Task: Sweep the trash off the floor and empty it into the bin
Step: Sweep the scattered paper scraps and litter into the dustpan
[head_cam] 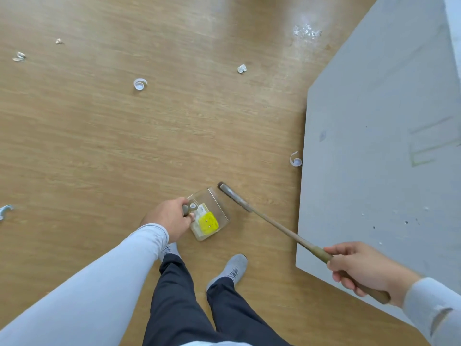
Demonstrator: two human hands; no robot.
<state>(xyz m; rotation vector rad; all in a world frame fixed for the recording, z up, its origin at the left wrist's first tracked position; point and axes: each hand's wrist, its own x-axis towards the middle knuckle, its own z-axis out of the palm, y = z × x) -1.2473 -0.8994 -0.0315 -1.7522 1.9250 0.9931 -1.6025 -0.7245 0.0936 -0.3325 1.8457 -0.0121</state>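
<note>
The left hand (172, 219) grips the handle of the dustpan (209, 214), which sits on the wooden floor (124, 146) and holds a yellow wrapper (208, 223). The right hand (364, 268) clenches the broom (274, 227); its head lies just beside the dustpan's open edge. Paper scraps (140, 84) lie well beyond the dustpan

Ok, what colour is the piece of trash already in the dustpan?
Bright yellow, lying in the clear dustpan; the head view shows it plainly.
</note>
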